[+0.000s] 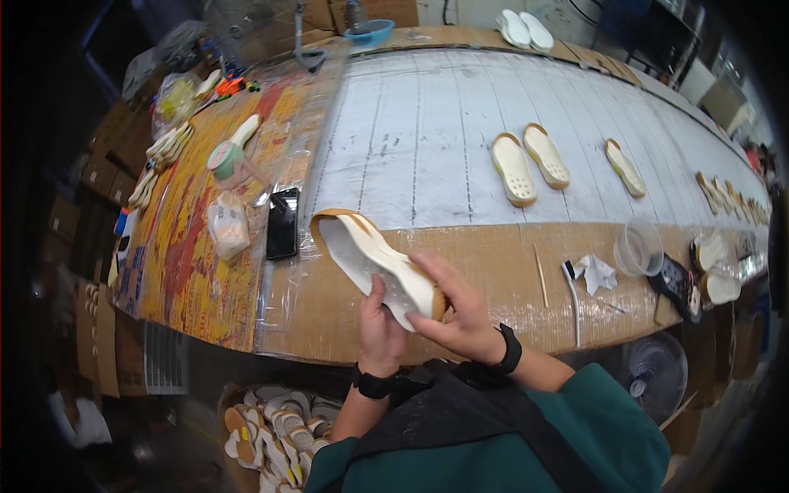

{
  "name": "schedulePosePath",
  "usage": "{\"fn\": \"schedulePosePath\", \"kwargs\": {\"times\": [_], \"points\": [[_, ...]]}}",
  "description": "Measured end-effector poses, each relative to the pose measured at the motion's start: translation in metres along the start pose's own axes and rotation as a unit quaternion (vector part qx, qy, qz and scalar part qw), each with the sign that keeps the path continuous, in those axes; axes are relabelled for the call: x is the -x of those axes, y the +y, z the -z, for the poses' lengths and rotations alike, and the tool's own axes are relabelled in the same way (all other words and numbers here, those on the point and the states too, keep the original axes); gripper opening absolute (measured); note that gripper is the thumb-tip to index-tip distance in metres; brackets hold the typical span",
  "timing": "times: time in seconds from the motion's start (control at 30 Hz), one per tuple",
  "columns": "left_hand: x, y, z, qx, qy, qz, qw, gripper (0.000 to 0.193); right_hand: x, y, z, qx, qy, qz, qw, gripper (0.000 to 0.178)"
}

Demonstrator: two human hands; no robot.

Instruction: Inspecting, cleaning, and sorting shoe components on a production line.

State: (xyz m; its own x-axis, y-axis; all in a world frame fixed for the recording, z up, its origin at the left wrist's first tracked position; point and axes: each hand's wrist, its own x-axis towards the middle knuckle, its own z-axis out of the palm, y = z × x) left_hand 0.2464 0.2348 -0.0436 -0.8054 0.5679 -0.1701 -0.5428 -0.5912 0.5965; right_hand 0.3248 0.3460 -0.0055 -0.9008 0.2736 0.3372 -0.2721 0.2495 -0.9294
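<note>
A white shoe sole (374, 261) with a tan rim and heel is held tilted above the near edge of the table. My left hand (381, 324) grips its near edge, thumb pressed against the sole and the other fingers hidden beneath. Around the end closest to me, my right hand (452, 304) is closed, with its thumb at the lower rim. Both wrists wear black bands. On the white sheet beyond lie a pair of cream soles, one (514, 170) beside the other (546, 156), and a single sole (625, 168) farther right.
A black phone (283, 223), a tissue pack (228, 226) and a green-lidded jar (226, 160) stand to the left. Rightward are a stick (540, 275), a toothbrush (573, 304), crumpled tissue (597, 274) and a clear tub (639, 246). A box of soles (275, 431) sits below the table edge.
</note>
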Motion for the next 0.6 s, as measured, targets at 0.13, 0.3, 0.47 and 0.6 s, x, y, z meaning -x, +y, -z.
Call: {"fn": "schedulePosePath", "kwargs": {"times": [0.13, 0.3, 0.47, 0.6], "points": [[0.009, 0.006, 0.029, 0.134, -0.103, 0.008, 0.986, 0.049, 0.001, -0.009, 0.009, 0.031, -0.060, 0.135, 0.988, 0.068], [0.021, 0.009, 0.025, 0.042, -0.148, -0.033, 0.988, 0.050, 0.015, -0.013, 0.015, -0.041, -0.107, 0.083, 0.990, 0.071], [0.018, 0.013, -0.006, 0.107, -0.192, -0.013, 0.975, 0.054, 0.022, -0.020, 0.016, -0.038, -0.095, 0.107, 0.989, 0.071], [0.024, 0.003, 0.011, 0.020, -0.183, 0.025, 0.983, 0.057, 0.016, -0.018, 0.027, -0.084, -0.132, 0.053, 0.986, 0.065]]}}
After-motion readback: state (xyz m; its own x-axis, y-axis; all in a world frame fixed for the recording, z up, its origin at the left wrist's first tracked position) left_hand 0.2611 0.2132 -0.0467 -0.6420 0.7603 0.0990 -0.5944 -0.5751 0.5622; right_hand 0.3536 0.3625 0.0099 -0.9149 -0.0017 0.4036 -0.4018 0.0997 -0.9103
